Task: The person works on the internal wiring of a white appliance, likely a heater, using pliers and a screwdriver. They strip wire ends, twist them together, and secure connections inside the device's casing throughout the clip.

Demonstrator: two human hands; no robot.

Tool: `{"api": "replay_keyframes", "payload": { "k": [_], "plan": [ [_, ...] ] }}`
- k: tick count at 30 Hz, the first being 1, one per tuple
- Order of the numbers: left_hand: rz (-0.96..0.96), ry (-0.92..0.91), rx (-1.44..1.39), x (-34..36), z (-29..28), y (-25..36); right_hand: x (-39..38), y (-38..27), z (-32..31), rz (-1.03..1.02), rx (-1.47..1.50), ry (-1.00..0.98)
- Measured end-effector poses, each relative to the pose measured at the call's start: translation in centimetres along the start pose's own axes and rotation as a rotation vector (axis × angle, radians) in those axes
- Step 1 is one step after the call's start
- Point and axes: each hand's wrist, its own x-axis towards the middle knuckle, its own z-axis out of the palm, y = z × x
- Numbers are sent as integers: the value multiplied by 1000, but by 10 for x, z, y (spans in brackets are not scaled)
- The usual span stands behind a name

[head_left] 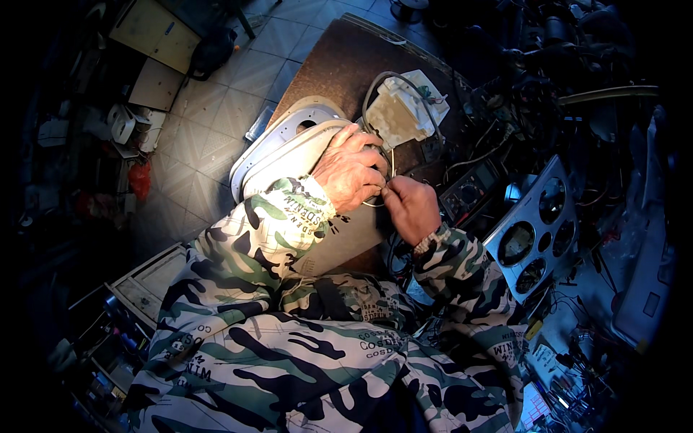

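My left hand (pixel 349 170) rests on a grey oval plastic housing (pixel 289 148) lying on a brown board (pixel 346 65), its fingers curled over the housing's right end where thin wires come out. My right hand (pixel 410 208) is just to the right, fingertips pinched on the thin wires (pixel 382 189) between the two hands. A grey cable (pixel 375 90) loops up from there around a white boxy part (pixel 406 108) lying farther back on the board. Both sleeves are camouflage patterned.
A multimeter (pixel 469 193) lies right of my hands. A silver panel with round holes (pixel 538 227) stands at the right among tangled wires. Tiled floor (pixel 209 108), boxes and scraps fill the left. An open drawer (pixel 144 285) sits lower left.
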Motion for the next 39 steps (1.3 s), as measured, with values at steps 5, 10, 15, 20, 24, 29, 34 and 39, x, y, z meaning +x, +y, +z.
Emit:
{"api": "replay_keyframes", "payload": {
  "k": [5,10,15,20,24,29,34,39],
  "plan": [
    [8,-16,-28,4,3,-1,5,33,-1,433,521,-249],
    [0,-14,-12,3,1,-2,4,-3,-21,-295,-352,8],
    [-1,-8,-15,3,-1,0,5,-2,-22,-584,-545,17],
    [-6,-28,-9,2,-2,-1,3,2,-18,-415,-377,-60],
    [1,-21,-21,1,-1,-2,5,5,-6,15,62,-68],
    [25,-29,9,4,0,-1,6,23,1,382,514,-169],
    [23,-7,35,3,2,-2,8,35,9,520,848,-199],
    [3,-6,43,4,5,-1,4,25,-1,611,886,-24]
  ]
}}
